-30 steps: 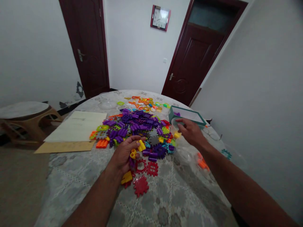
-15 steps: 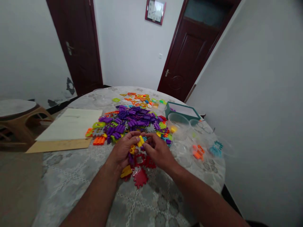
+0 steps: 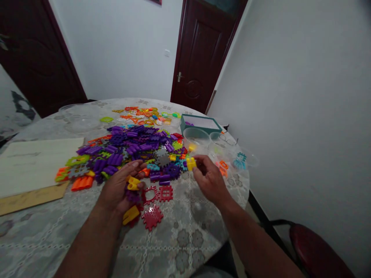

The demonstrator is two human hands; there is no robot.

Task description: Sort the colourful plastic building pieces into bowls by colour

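Between my right hand's (image 3: 211, 180) thumb and fingers is a yellow tube-shaped building piece (image 3: 191, 164), raised at the right of the heap. My left hand (image 3: 117, 187) is curled, palm turned inward, around another yellow tube piece (image 3: 133, 183). A purple piece (image 3: 133, 197) shows beneath that palm; whether it is held I cannot tell. Red toothed plates (image 3: 152, 217) lie on the tablecloth just right of my left wrist, with a yellow piece (image 3: 131, 215) beside them. Beyond both hands spreads a heap of mostly purple building pieces (image 3: 136, 143).
Clear plastic tubs (image 3: 197, 136) stand at the right, one with yellow inside. Behind them is a green-rimmed box (image 3: 201, 122). Orange pieces (image 3: 223, 168) and blue pieces (image 3: 240, 161) sit farther right. Pale cardboard (image 3: 37, 162) lies at the left of the patterned tablecloth (image 3: 171, 247).
My hands have come apart. The right one has moved right, carrying a yellow piece toward the tubs, while the left stays by the red plates. The view has turned to the right.
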